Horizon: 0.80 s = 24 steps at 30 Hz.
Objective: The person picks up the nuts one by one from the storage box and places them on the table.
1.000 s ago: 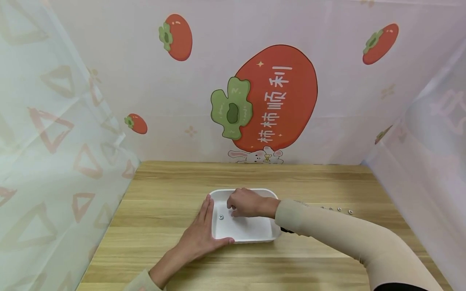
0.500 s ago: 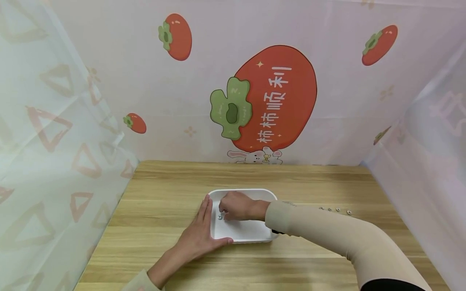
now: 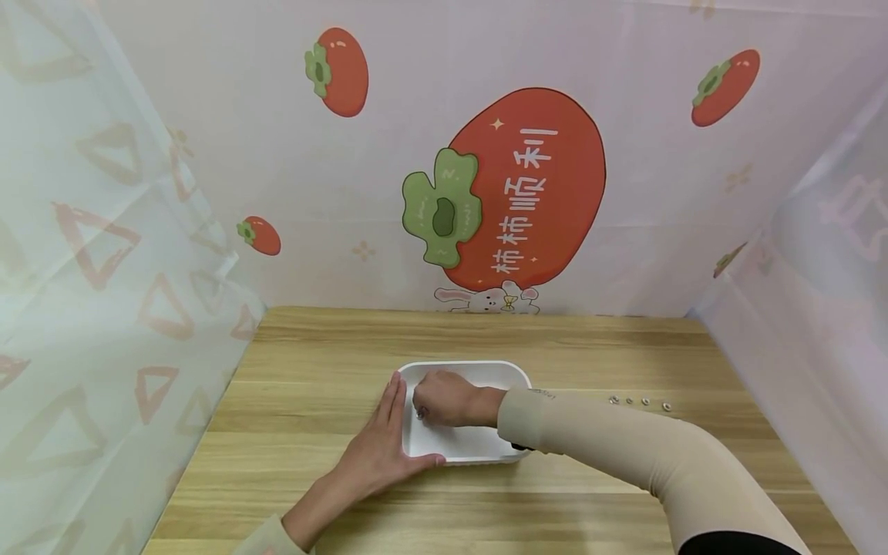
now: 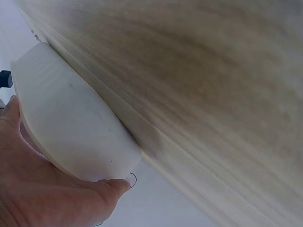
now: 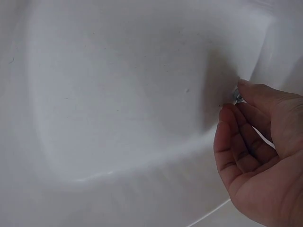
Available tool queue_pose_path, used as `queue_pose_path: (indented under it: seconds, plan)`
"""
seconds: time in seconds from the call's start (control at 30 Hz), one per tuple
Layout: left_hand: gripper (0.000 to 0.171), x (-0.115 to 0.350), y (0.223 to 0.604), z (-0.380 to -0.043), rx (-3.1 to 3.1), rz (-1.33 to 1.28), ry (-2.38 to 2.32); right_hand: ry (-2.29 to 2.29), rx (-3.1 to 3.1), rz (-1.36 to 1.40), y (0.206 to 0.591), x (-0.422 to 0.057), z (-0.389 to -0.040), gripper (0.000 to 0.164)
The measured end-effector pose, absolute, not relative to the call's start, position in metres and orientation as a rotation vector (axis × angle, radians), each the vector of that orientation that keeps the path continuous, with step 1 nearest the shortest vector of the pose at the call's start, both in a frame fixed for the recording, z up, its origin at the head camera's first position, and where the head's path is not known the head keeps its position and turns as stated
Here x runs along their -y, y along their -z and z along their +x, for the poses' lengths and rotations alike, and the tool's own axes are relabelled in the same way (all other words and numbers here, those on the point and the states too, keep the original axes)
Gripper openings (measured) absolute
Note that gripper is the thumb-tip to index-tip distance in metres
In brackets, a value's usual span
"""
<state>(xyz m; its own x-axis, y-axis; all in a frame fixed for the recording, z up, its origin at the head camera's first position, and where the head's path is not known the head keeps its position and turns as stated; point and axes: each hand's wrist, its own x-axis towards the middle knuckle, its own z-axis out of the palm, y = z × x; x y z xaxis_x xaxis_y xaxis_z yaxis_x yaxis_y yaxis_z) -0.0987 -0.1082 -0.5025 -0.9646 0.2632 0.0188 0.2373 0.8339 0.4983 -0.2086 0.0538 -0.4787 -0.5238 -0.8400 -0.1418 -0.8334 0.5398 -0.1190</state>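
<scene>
A white rectangular tray [image 3: 465, 447] with rounded corners sits mid-table. My left hand [image 3: 380, 447] braces its left end, straight fingers along the left side and thumb at the near rim. The left wrist view shows that hand [image 4: 57, 194] spread against the tray's outer wall [image 4: 75, 113]. Inside the tray, my right hand [image 3: 444, 398] is low over the floor near the left end. Its thumb and forefinger pinch a small shiny metal nut [image 5: 237, 96], mostly covered by the fingertips; the other fingers curl inward.
Several small metal nuts [image 3: 646, 401] lie in a row on the wooden table [image 3: 312, 347], right of the tray and beyond the right sleeve [image 3: 597, 432]. A printed curtain [image 3: 312, 154] closes off the back and sides.
My right hand has moved left and slightly nearer inside the tray, and its fingers have closed on the nut lying there. The left hand has stayed in place.
</scene>
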Motion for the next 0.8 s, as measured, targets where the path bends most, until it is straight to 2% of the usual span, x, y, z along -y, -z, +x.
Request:
queue_pose_path:
  seconds: [0.33, 0.8]
  plan:
    - [0.138, 0.1077, 0.5023, -0.0976, -2.945, 0.407, -0.809, -0.013, -2.617, -1.456, 0.4796, -0.0519, -0.2055, 0.006]
    - [0.139, 0.108, 0.5012, -0.0981, -2.948, 0.411, -0.815, 0.076, -2.575, -1.44, 0.4782, -0.0501, -0.2036, 0.041]
